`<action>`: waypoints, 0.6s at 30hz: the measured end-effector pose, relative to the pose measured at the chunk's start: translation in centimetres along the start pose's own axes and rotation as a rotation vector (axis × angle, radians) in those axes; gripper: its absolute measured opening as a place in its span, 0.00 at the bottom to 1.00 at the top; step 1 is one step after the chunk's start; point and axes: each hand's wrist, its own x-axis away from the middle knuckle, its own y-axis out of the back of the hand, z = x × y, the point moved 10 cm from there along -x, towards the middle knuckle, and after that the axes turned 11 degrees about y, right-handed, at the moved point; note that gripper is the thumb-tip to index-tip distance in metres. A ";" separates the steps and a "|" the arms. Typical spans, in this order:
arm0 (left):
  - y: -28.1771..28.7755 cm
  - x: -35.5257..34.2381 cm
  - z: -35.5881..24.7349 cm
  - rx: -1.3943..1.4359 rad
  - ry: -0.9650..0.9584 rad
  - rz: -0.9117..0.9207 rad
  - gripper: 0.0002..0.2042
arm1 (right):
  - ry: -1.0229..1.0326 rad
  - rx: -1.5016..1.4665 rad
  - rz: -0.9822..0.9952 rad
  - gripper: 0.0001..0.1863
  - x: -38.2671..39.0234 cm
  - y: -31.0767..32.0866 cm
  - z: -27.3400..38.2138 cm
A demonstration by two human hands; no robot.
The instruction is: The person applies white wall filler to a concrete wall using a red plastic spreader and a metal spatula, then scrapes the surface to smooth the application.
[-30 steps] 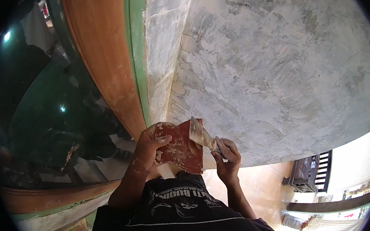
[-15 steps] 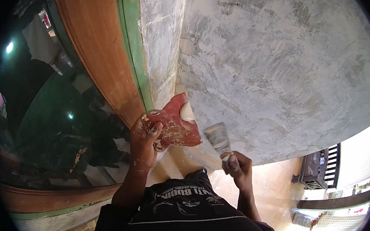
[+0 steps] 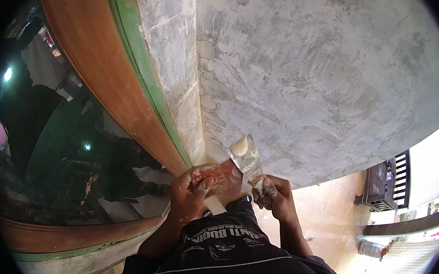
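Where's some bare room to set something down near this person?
Tiled floor lies bare between the right hand and the dark wooden bench, along the grey wall. It's crowded between the right and left hand, where the red board and putty knife sit.

Big grey wall [image 3: 311, 87] is super patchy, kinda smeared all over, and meets a narrower wall strip [image 3: 168, 40] at a corner. Left of that there's green trim [image 3: 140, 76], a brown wooden frame [image 3: 88, 67] and dark, reflective glass [image 3: 56, 145]. Over right: shiny tan floor tiles [image 3: 329, 210], a dark slatted bench [image 3: 379, 184], and pretty blown-out daylight [image 3: 428, 169].
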 end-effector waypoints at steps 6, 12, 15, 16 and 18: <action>0.1 -0.9 3.5 0.399 0.388 0.002 0.10 | 0.507 0.683 -0.214 0.22 0.8 1.1 3.0; 0.9 -1.4 3.5 0.575 0.408 0.036 0.10 | 0.715 1.065 -0.250 0.26 3.0 1.1 3.9; 2.6 -1.6 3.4 0.585 0.345 -0.012 0.12 | 0.708 1.097 -0.218 0.25 3.3 1.3 4.5; 3.2 -1.7 3.1 0.571 0.301 -0.032 0.14 | 0.650 1.062 -0.201 0.25 3.2 1.6 4.4; 3.9 -1.7 2.3 0.573 0.245 -0.078 0.14 | 0.517 0.873 -0.211 0.15 2.8 2.6 3.2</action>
